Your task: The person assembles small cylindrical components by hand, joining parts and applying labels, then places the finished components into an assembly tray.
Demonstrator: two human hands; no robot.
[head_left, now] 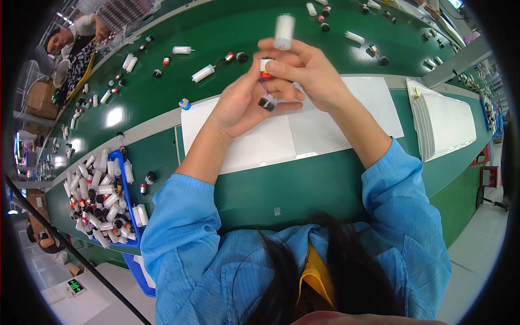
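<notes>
My left hand (241,108) and my right hand (311,67) meet over white paper on a green work surface. Between their fingertips they pinch a small red-and-white cylinder (265,66). A thin dark wire hangs from it toward a small black-ended part (267,103) beside the left fingers. At the top of my right hand, a white plastic cylinder (284,32) stands near the index finger, slightly blurred. Whether the fingers grip it or a wire joins it is hidden. The lower fingers of my left hand are loosely curled.
A blue tray (129,197), heaped with similar parts, stands at left. White sheets (357,116) lie under my hands, a white stack (447,124) at right. Beyond a metal rail, the green belt (157,103) carries scattered parts. Another person (81,32) sits far left.
</notes>
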